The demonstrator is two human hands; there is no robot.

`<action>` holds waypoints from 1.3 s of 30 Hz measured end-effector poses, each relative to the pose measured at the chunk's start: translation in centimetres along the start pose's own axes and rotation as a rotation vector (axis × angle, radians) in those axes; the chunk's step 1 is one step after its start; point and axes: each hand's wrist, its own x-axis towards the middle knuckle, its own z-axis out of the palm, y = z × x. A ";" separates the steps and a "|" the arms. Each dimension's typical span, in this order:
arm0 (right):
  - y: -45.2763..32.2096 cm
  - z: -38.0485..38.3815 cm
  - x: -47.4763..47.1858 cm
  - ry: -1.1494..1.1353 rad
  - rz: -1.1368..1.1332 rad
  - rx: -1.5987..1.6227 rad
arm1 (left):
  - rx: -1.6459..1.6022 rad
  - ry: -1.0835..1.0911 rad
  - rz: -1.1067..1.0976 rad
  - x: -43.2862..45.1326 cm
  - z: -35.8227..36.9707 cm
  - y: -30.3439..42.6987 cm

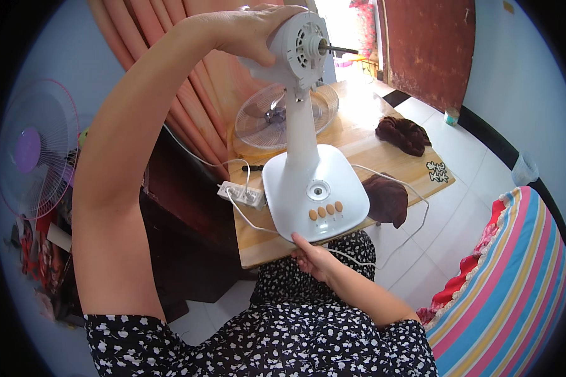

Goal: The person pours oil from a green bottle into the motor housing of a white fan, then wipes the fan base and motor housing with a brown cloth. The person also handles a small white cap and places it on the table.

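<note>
A white table fan body (pixel 302 127) stands before me, its motor housing (pixel 306 47) bare of blades and grille. From the housing's front a metal shaft (pixel 342 49) sticks out. My left hand (pixel 252 35) grips the housing from behind and above. At the near edge of the square white base (pixel 316 198), my right hand (pixel 311 257) holds on, thumb on top and fingers underneath. The base carries a round knob seat (pixel 318 190) and several orange push buttons (pixel 326 210). Behind the column, the fan's grille with dark blades (pixel 276 115) lies on the wooden table (pixel 358 141).
Left of the base lies a white power strip (pixel 241 194) with plugs in it. A white cord (pixel 427 212) loops off the table's right side. Dark brown cloths (pixel 402 135) lie on the tabletop. A striped covered seat (pixel 504 282) stands at right, another fan (pixel 37 150) at left.
</note>
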 end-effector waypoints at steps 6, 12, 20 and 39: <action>-1.2 0.8 4.3 -0.063 0.061 0.048 | -0.263 -0.020 -0.047 0.4 0.7 -0.3; -4.4 2.6 3.5 -0.210 -0.074 -0.084 | -0.662 0.041 -0.199 -0.6 3.5 -3.8; -10.9 -10.6 -4.2 0.835 -1.064 -1.622 | -0.613 0.272 -0.245 0.2 8.0 -5.0; -15.4 -20.2 -5.3 1.297 -1.161 -1.395 | -0.664 0.549 0.102 5.9 8.7 -2.8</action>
